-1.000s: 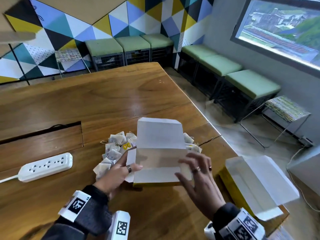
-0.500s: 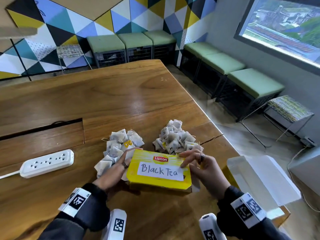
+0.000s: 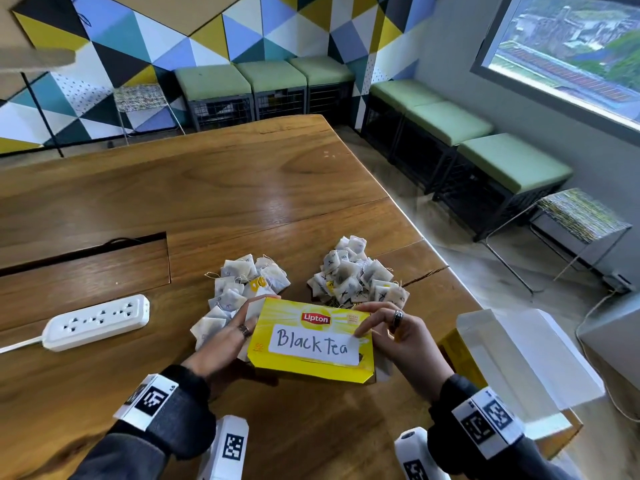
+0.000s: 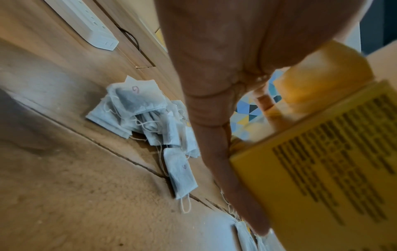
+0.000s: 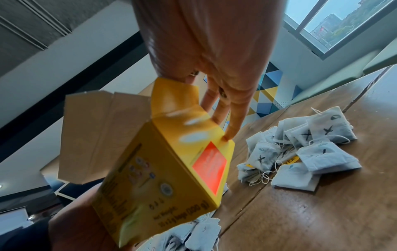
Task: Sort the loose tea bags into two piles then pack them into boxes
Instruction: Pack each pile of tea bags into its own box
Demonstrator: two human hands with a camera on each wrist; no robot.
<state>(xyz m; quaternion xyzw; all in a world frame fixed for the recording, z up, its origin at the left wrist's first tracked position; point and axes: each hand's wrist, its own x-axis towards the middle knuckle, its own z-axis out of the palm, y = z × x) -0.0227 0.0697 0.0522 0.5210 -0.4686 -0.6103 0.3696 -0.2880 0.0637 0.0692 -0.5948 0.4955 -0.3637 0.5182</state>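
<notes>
Both hands on yellow tea box

Left hand [image 3: 221,344] grips the left end of the yellow box [image 3: 311,344] labelled "Black Tea"; right hand [image 3: 401,337] pinches its right end. Box held just above the table [image 3: 207,202], lid flap open in the right wrist view. Two tea bag piles behind it: left pile [image 3: 242,285], right pile [image 3: 356,275]. Second open box [image 3: 519,362] at right. Power strip [image 3: 97,322] at left.

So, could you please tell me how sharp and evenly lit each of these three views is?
Head view: sharp, daylit, soft glare on the table, wide-angle bending at the edges. Left wrist view: the yellow box print is smeared, the near table shadowed. Right wrist view: the box blurred, the X-marked tea bags crisp.
</notes>
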